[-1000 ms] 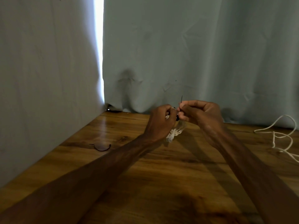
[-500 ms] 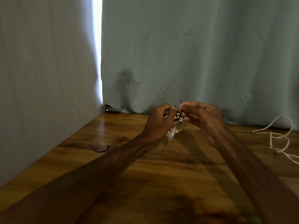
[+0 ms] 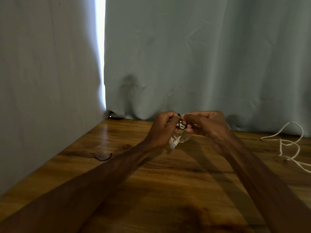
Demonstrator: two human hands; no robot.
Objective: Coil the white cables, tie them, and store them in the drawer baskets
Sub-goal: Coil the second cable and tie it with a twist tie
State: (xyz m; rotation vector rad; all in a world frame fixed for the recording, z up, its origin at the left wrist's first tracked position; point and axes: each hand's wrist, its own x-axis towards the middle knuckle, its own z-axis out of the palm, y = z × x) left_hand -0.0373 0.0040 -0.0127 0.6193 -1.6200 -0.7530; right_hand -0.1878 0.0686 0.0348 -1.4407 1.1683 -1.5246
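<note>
Currently your left hand [image 3: 164, 127] is gripping one coiled white cable [image 3: 175, 140] at centre, your right hand [image 3: 207, 125] pinching a black tie [image 3: 182, 127] round it, while a loose cable [image 3: 289, 145] at four o'clock is awaiting coiling.

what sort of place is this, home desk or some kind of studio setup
Probably a makeshift recording corner: a wooden table closed in on two sides by pale hung curtains, daylight through their gap, a loose white cable and spare black tie lying on it.
</note>
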